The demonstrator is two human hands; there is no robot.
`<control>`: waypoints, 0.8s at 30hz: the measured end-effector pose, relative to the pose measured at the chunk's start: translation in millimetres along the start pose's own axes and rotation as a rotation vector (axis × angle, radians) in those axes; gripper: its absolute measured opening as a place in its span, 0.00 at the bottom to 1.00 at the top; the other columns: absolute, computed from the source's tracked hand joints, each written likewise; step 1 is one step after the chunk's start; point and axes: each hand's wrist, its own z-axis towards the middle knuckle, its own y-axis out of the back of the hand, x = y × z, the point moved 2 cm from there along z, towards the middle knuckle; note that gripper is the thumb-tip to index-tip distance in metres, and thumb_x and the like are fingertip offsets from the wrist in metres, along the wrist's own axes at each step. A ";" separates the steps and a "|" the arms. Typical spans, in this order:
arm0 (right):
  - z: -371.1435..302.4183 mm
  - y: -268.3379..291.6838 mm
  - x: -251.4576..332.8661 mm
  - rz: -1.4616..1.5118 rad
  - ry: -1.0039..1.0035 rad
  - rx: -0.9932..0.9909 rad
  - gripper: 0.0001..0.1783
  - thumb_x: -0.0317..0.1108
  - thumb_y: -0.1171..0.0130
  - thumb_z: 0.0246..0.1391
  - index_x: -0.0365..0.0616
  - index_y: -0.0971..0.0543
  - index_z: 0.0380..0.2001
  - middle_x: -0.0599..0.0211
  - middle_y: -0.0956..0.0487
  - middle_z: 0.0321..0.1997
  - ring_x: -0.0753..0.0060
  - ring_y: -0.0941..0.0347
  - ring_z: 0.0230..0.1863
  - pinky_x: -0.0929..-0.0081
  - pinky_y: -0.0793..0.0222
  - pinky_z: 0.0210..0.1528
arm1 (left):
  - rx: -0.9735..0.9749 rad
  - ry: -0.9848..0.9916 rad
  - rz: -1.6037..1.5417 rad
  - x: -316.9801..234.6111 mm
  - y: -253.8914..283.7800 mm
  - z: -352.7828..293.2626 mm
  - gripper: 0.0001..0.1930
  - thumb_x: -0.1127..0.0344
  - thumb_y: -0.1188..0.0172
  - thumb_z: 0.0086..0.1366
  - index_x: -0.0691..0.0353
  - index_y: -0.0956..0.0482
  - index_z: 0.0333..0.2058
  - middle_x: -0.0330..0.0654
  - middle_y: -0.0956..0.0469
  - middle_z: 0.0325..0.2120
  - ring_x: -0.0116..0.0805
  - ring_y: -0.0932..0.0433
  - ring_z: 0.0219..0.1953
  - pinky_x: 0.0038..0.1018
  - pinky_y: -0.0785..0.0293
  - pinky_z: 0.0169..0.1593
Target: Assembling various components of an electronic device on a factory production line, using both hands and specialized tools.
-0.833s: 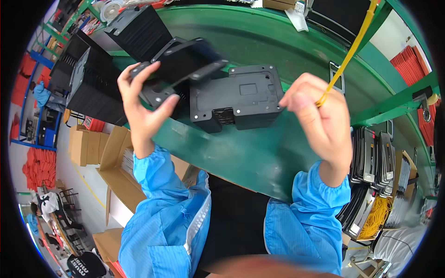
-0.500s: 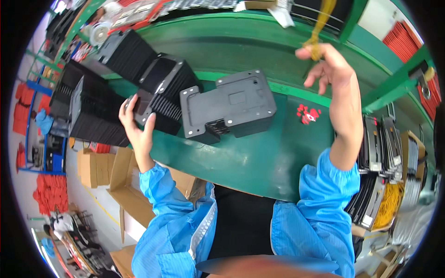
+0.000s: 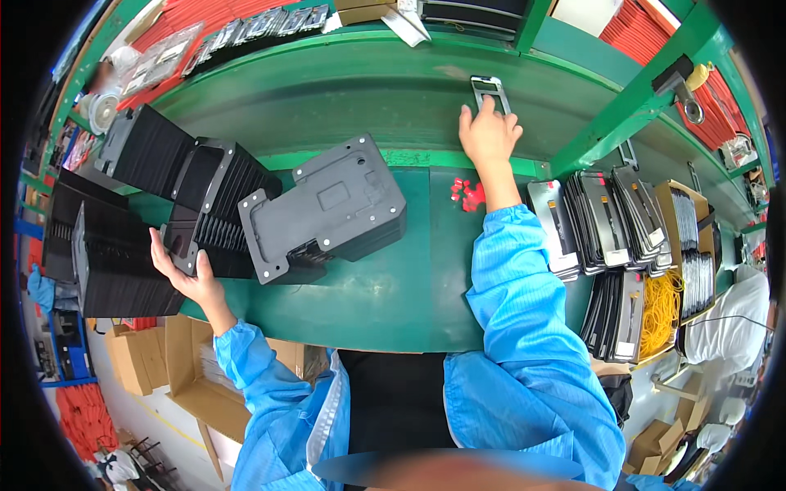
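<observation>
My left hand (image 3: 195,281), thumb and fingers apart, rests against the near end of a stack of black moulded plastic frames (image 3: 214,176); whether it grips a frame is hidden. Just to its right lies another stack of black plastic trays (image 3: 332,204) with a cut-out corner and silver studs. Farther right, my right hand (image 3: 491,141) reaches to the back panel with its fingers spread. Its fingertips are at the lower end of a small silver-and-black rectangular frame (image 3: 486,85). Small red pieces (image 3: 469,196) lie on the green bench beside my right wrist.
More black stacks (image 3: 123,262) stand at the bench's left end. On the right are packaged flat items (image 3: 602,217) and a bundle of yellow cords (image 3: 660,311). A green post (image 3: 630,90) rises at the back right. An open cardboard box (image 3: 184,364) sits below left.
My right hand has come down and left from the yellow cord, which has gone from view, to the small frame. My left hand stays at the black stack. The whole view has shifted.
</observation>
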 end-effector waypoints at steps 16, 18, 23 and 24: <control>32.9 -11.3 -6.3 -0.074 0.060 0.264 0.14 0.42 0.36 0.55 0.48 0.11 0.40 0.57 0.12 0.42 0.47 0.19 0.48 0.50 0.26 0.53 | -0.027 -0.020 0.014 -5.4 -4.9 -1.5 0.44 0.46 0.33 0.63 0.61 0.35 0.73 0.48 0.33 0.67 0.44 0.34 0.69 0.40 0.40 0.71; 35.4 0.0 -5.9 -0.106 0.024 0.347 0.13 0.41 0.35 0.55 0.48 0.11 0.39 0.57 0.12 0.42 0.47 0.18 0.46 0.51 0.25 0.51 | -0.030 -0.022 0.022 -5.2 -4.4 -2.0 0.44 0.46 0.33 0.63 0.61 0.35 0.73 0.48 0.33 0.67 0.44 0.34 0.69 0.40 0.40 0.71; 45.9 56.4 13.2 0.386 0.001 0.496 0.13 0.39 0.31 0.52 0.41 0.13 0.34 0.58 0.13 0.32 0.60 0.17 0.33 0.66 0.22 0.39 | -0.036 -0.010 0.026 -5.1 -3.6 -0.8 0.45 0.45 0.33 0.63 0.62 0.35 0.72 0.49 0.33 0.67 0.45 0.34 0.69 0.39 0.41 0.72; 45.8 76.4 24.6 0.628 0.061 0.535 0.13 0.39 0.30 0.52 0.39 0.14 0.33 0.59 0.14 0.29 0.66 0.18 0.29 0.70 0.22 0.36 | -0.044 -0.002 0.040 -5.2 -2.0 -1.0 0.45 0.45 0.33 0.63 0.62 0.35 0.72 0.49 0.33 0.67 0.45 0.34 0.69 0.39 0.41 0.72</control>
